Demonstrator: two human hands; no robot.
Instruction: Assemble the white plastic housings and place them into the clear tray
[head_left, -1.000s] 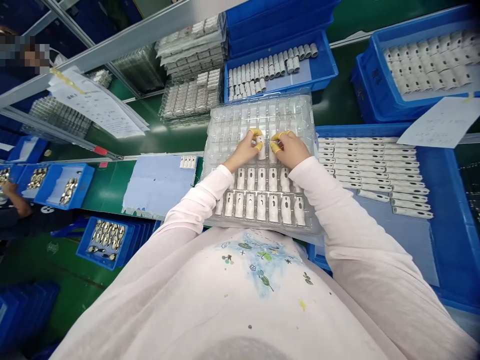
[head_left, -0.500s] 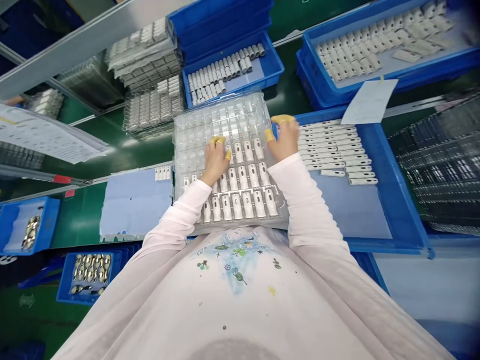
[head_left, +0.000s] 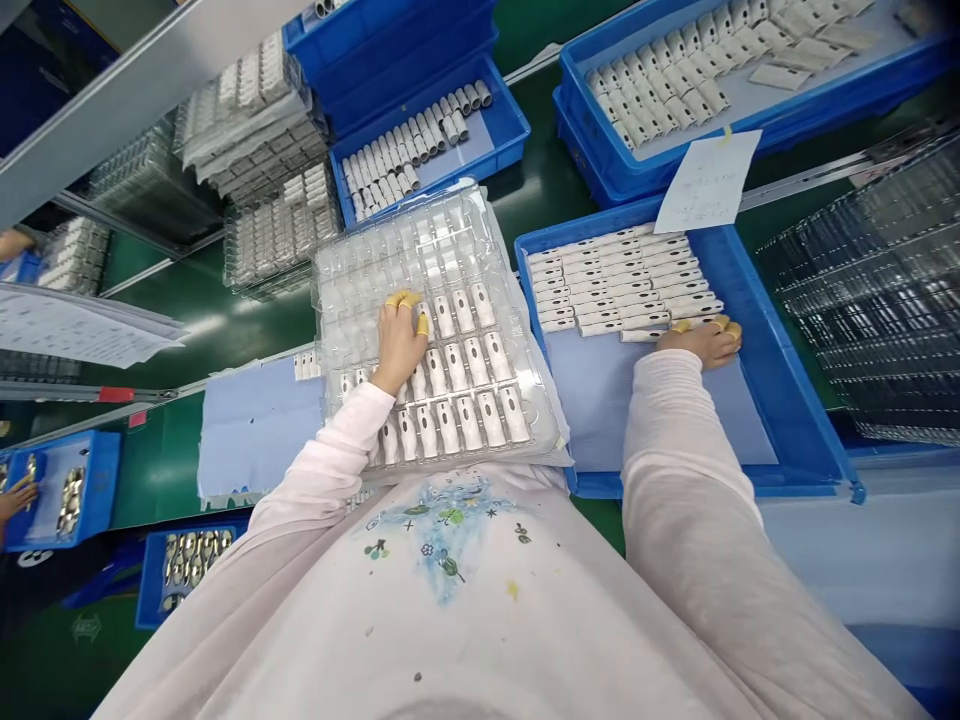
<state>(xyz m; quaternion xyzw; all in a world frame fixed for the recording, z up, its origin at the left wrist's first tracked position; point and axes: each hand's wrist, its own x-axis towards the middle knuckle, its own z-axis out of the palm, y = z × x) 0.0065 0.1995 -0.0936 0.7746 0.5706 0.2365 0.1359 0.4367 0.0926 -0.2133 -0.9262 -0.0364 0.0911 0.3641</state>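
My right hand (head_left: 703,342) is in the blue bin (head_left: 799,400), fingers bent over the near end of the rows of white parts (head_left: 619,275); I cannot tell whether it has hold of one. My left hand (head_left: 403,340) rests on the clear tray (head_left: 536,390), its yellow-covered fingertips loosely curled at a white piece in a slot, its grip unclear. More white pieces (head_left: 470,422) fill the tray's near rows. Left of the tray, a pale blue sheet (head_left: 259,430) lies on the green table (head_left: 161,450).
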